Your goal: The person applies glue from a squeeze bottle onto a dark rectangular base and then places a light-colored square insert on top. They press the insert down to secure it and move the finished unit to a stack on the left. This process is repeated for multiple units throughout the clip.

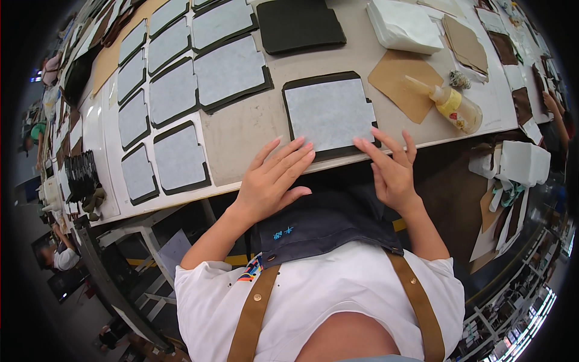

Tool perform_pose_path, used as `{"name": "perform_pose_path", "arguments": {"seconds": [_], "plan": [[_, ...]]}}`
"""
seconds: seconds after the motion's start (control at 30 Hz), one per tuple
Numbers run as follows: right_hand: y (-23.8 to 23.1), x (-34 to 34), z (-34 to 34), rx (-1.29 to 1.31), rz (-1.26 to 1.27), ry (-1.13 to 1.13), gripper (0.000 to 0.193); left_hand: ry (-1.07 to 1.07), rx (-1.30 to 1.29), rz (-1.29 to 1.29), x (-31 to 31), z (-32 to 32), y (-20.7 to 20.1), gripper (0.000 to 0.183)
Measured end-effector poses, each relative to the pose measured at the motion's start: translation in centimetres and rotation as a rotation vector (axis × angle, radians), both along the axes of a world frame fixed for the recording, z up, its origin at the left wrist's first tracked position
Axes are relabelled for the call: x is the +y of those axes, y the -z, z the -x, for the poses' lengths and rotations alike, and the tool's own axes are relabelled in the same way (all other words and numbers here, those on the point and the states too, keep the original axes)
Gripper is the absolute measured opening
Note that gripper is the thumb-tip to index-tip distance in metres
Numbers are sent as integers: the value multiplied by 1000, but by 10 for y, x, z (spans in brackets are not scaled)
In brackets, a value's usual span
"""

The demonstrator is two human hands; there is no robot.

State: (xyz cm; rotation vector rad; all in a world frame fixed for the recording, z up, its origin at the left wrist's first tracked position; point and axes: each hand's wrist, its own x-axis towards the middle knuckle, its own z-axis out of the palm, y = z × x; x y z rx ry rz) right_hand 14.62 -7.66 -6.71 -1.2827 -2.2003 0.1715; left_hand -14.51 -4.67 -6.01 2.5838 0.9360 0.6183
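In front of me on the table lies a black panel [318, 77] with a pale grey-white sheet [329, 114] on top, leaving a dark border round it. My left hand [265, 187] rests its outstretched fingertips on the near edge, left of the middle; its thumb points right. At the near right corner, by a small notch, my right hand [395, 175] touches the sheet with a fingertip, its other fingers spread. Neither hand holds anything. To the left, several similar panels [174, 96] of two widths lie in rows, each with a pale sheet on black.
A squeeze bottle [458, 110] with a pointed nozzle lies right of the panel, beside brown paper [392, 78]. Farther back are a stack of black pieces [301, 27], a white sheet stack [403, 27] and tan pieces [465, 45]. The table's near edge [434, 143] runs just before me.
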Motion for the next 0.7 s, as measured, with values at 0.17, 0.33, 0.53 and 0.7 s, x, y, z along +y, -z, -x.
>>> {"name": "perform_pose_path", "arguments": {"seconds": [0.17,0.33,0.53,0.7], "plan": [[1,4,8,-1,-23,-61,43,-48,-81,-14,0,5,2,57],[-6,17,7,64,-31,15,31,-116,-142,-84,2,4,5,51],[-27,39,15,41,130,-71,20,-156,-32,-91,4,-17,2,45],[-31,47,12,25,172,-117,16,-152,-23,-73,6,-15,3,41]]}}
